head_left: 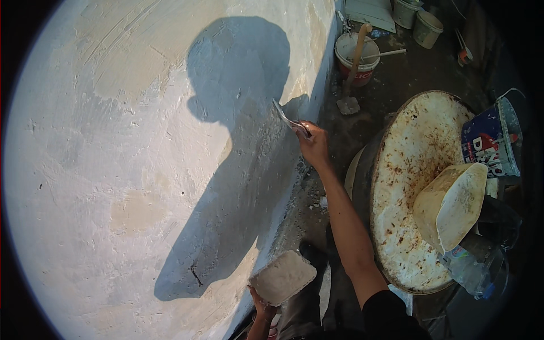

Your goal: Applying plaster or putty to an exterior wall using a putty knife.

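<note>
My right hand (314,144) grips a putty knife (290,120), seen nearly edge-on, its blade tip at the plastered wall (130,141). The wall is whitish, with beige patches, scratches and a short dark crack low down. My shadow covers the area around the blade. Low in the view, my left hand (262,304) holds a shallow pale tub (283,277) by its side. Greyish plaster coats the tub's inside. The left fingers are partly hidden beneath it.
To the right stands a round, rust-spotted top (405,209) bearing a yellowish plastic container (428,209), a blue bucket (481,141) and a clear bottle (467,269). Beyond are a white-and-red bucket (362,71), a wooden-handled tool (357,56) and other pails (428,28). Rubble lies along the wall's foot.
</note>
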The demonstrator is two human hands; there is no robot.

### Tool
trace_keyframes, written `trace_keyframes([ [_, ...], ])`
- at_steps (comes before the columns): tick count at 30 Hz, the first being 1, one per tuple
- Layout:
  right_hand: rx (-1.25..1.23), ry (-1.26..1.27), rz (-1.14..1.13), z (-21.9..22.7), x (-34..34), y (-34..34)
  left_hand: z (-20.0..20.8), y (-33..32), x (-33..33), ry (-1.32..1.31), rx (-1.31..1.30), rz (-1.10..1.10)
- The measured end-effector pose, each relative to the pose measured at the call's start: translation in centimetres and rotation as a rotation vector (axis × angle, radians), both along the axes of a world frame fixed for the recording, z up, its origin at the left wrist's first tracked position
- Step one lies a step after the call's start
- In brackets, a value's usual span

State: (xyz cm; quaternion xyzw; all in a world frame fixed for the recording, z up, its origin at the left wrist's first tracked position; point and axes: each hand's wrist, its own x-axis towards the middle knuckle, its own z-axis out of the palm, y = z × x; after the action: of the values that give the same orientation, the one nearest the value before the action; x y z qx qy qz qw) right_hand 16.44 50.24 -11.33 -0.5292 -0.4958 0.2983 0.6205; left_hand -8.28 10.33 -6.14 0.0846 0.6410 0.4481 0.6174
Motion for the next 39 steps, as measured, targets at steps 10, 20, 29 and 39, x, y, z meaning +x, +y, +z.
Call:
trace_keyframes([
  [10, 0.046, 0.053, 0.062, -0.9, -1.0, -1.8, 1.1, -0.1, 0.9, 0.242, 0.25, -0.262],
  [20, 0.109, -0.066, 0.084, 0.5, -3.3, -4.9, -1.4, -1.1, -0.6, -0.192, 0.04, 0.099],
  [29, 0.12, -0.2, 0.174, 1.8, -5.4, -8.2, 0.2, -0.2, 1.2, -0.127, 0.113, -0.043],
  [39, -0.112, 0.442, -0.018, -1.6, -4.2, -9.8, 0.1, 0.8, 2.2, -0.128, -0.021, 0.026],
])
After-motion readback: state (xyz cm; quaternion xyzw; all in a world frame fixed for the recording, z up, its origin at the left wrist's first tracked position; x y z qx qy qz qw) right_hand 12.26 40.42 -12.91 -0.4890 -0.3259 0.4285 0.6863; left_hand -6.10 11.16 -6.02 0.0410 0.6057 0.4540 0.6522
